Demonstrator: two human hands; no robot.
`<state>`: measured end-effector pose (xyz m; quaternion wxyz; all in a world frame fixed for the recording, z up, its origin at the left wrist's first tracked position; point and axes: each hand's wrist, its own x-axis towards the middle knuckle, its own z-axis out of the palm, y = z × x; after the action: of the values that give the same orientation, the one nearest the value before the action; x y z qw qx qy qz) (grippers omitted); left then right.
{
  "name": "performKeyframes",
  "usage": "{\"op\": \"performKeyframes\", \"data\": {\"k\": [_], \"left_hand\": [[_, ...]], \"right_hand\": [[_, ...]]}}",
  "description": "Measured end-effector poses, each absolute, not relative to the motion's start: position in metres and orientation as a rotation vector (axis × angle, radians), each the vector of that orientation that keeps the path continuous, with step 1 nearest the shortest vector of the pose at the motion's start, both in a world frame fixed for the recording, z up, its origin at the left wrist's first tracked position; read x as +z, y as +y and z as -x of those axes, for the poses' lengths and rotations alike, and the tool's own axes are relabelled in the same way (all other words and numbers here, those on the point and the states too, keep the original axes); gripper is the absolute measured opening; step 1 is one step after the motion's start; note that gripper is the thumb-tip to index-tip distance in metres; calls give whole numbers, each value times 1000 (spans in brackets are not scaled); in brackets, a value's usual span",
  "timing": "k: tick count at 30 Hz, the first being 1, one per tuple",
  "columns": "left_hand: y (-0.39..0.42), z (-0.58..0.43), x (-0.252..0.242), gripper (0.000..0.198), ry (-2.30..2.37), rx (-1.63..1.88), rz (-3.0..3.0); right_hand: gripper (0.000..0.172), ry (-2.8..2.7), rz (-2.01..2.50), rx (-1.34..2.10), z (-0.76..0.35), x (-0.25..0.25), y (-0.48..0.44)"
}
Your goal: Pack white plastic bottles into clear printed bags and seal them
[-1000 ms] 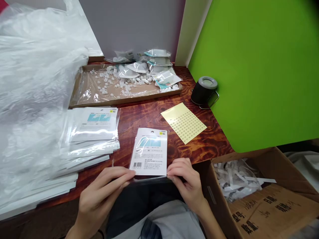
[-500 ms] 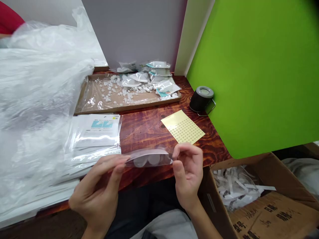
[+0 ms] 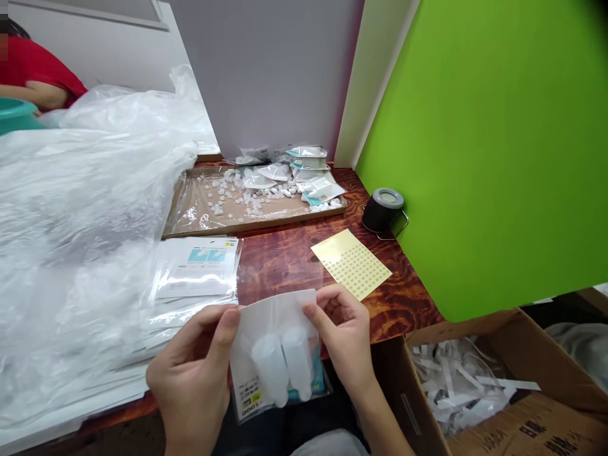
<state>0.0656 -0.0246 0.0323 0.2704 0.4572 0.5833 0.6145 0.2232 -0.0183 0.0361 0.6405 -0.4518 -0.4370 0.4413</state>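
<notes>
Between my two hands hangs a clear plastic bag (image 3: pixel 273 354) with a printed card and two whitish translucent bottles (image 3: pixel 285 364) inside. My left hand (image 3: pixel 194 373) pinches its upper left edge between thumb and fingers. At the upper right edge my right hand (image 3: pixel 344 335) has its thumb and fingers closed on the bag too. The clear flap of the bag stands up past the card, toward the table. Just beyond my right hand lies a yellow sheet of small round stickers (image 3: pixel 351 263). A stack of flat bags with cards (image 3: pixel 197 269) is left of the bag.
A shallow cardboard tray (image 3: pixel 256 225) holds small white pieces and filled bags (image 3: pixel 316 187). A black lantern-like item (image 3: pixel 384 209) stands by the green panel (image 3: pixel 484 158). Plastic sheeting (image 3: pixel 85 209) covers the left; a person in red (image 3: pixel 42 69) sits beyond. A carton (image 3: pixel 475 329) holds paper strips.
The bag has tipped from nearly edge-on to facing me, hanging down with both bottles showing. My right hand has closed onto its edge. The view has shifted slightly upward and left.
</notes>
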Motion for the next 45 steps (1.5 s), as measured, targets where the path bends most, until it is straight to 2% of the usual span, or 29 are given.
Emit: {"op": "performKeyframes", "data": {"k": [4,7,9,12,18,23,31,34,38,40,45], "left_hand": [[-23,-68,37,23,1472,1577,-1077],[-23,-70,33,19,1505,1621,-1059],[-24,-71,29,16,1529,1644,-1037],[-24,-73,26,13,1540,1675,-991],[-12,-73,34,12,1383,1707,-859],[0,-64,48,17,1292,1712,-902],[18,-52,72,7,1252,1644,-1383],[22,-44,73,17,1115,1670,-1709],[14,-19,47,29,1005,1377,-2346],[5,-6,26,33,968,1183,-2545],[-20,5,-5,38,915,1046,-2774]], "right_hand": [[21,-1001,1095,927,-220,34,-21],[23,-1053,1130,808,-217,30,-23],[18,-1024,1133,783,-216,27,-23],[10,-926,1107,846,-216,21,-22],[15,-888,970,938,-224,19,-13],[6,-995,908,984,-236,31,1],[5,-1214,872,756,-247,52,26],[8,-1329,822,553,-253,48,25],[27,-1680,777,302,-268,20,4],[30,-1804,783,258,-272,1,-12],[35,-1971,871,245,-273,-34,-43]]}}
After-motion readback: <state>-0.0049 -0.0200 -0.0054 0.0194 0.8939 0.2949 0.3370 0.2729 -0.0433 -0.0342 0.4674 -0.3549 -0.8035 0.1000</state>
